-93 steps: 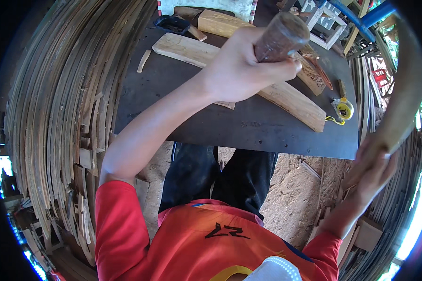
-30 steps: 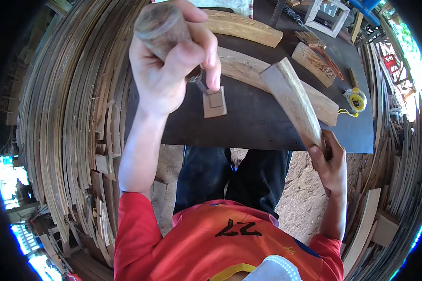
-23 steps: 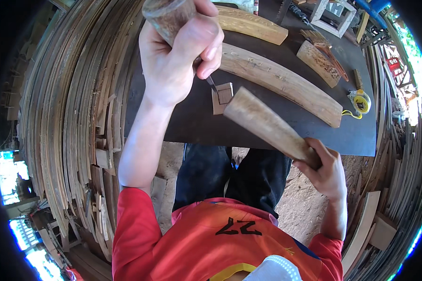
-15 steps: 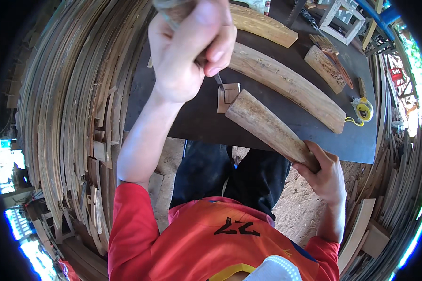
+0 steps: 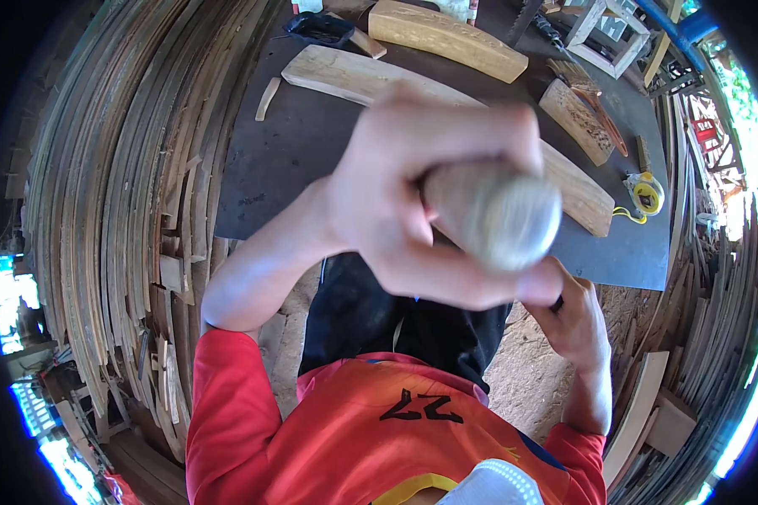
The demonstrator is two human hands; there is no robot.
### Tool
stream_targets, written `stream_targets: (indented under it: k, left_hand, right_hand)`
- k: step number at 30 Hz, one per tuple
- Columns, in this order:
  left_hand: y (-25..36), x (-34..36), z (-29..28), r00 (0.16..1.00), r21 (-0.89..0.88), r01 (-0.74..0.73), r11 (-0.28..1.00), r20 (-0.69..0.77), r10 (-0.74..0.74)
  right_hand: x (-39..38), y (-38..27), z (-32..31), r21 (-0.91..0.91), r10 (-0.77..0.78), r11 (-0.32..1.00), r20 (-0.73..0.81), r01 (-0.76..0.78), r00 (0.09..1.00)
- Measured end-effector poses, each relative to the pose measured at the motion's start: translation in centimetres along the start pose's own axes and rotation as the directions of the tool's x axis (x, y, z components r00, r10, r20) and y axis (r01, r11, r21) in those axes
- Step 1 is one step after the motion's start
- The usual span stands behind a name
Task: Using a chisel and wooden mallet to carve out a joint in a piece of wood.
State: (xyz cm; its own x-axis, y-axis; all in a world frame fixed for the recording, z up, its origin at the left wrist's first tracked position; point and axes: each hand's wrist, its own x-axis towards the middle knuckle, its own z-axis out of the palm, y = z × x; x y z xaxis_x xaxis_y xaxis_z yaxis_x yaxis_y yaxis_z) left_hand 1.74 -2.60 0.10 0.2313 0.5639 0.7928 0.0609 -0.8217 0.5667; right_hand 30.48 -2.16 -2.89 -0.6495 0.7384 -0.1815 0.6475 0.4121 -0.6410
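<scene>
On the left side a big stack of thin bent wood strips curves all the way down. Next to it sits the dark desk, flat and wide. A long pale plank lies across the desk, and a shorter thick block lies above it. A small brown wood piece rests near the right edge, with a yellow tape measure just beside it.

The left hand is up high, close to the camera, and blurry. Its grip is wrapped tight around a round wooden handle. It may be a mallet, but the rest of it is hidden by the hand.

The right hand is low, by the desk edge. Something dark peeks out at its fingers, but I cannot tell if its grip is pressed together or spread.

No cut or finished piece shows, so most of the work looks left to do.
</scene>
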Motion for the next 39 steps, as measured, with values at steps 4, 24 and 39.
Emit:
stream_targets:
  k: [4, 24, 39]
  left_hand:
    - [1.8, -2.4, 0.2, 0.999, -0.108, -0.005, 0.994, -0.042, 0.0]
    - [-3.6, 3.0, -5.8, 0.995, -0.64, 0.07, 0.765, -0.01, -0.099]
    - [-2.6, 3.2, -5.8, 0.932, -0.694, 0.357, 0.626, 0.308, -0.191]
  right_hand:
    - [-0.1, 0.1, 0.3, 0.005, -0.028, 1.0, -0.042, 0.028, 0.999]
    - [0.1, 2.5, -0.1, 0.573, 0.161, 0.811, -0.024, -0.119, 0.987]
    - [0.5, 3.6, 0.0, 0.545, 0.123, 0.832, -0.003, -0.101, 0.992]
